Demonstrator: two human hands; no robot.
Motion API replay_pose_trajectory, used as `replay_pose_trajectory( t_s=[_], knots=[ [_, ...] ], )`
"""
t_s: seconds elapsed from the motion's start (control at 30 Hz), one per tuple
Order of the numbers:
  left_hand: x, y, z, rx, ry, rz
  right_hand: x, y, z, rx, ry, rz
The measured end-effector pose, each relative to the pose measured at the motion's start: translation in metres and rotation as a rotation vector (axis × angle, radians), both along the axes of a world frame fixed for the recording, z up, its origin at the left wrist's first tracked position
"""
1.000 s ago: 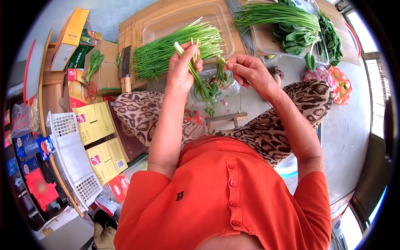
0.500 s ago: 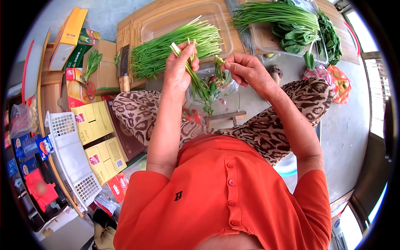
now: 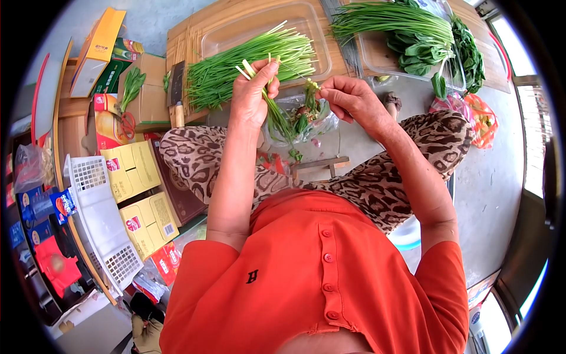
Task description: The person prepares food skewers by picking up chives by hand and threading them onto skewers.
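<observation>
My left hand [image 3: 252,97] is closed around a small bunch of green stalks [image 3: 277,120], pale ends up and leafy ends hanging down. To its right, my right hand [image 3: 348,97] pinches a thin skewer or stem; a yellowish-green clump [image 3: 311,88] hangs by its fingertips. A pile of long green stalks [image 3: 236,65] lies behind my left hand, over a clear plastic tray [image 3: 253,22]. Below and between the hands, a clear plastic bag [image 3: 323,127] holds leafy scraps.
A cleaver [image 3: 176,94] lies at the table's left edge beside thin wooden sticks [image 3: 190,56]. More stalks [image 3: 395,20] and leafy greens [image 3: 418,53] rest in a second tray. A small wooden stool [image 3: 321,164] stands between the knees. Boxes [image 3: 131,171] and a white basket [image 3: 106,221] are left.
My left hand has shifted slightly left, and the pale stalk ends in it have spread apart. My right hand has stayed nearly still.
</observation>
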State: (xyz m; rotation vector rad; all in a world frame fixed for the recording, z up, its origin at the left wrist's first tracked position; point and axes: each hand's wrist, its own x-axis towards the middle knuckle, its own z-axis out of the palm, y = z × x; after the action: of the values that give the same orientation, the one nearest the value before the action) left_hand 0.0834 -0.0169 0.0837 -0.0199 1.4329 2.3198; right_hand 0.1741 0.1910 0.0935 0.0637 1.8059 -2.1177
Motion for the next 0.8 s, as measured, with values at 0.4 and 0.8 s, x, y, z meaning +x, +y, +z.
replay_pose_trajectory(
  t_s=[0.4, 0.8],
  knots=[
    [-0.0014, -0.0008, 0.0024, -0.112, 0.077, 0.02, 0.0006, 0.0001, 0.0, 0.009, 0.007, 0.005],
    [0.0003, -0.0019, 0.0067, -0.177, 0.017, -0.082, 0.0007, 0.0006, 0.0025, 0.032, 0.015, 0.018]
  ],
)
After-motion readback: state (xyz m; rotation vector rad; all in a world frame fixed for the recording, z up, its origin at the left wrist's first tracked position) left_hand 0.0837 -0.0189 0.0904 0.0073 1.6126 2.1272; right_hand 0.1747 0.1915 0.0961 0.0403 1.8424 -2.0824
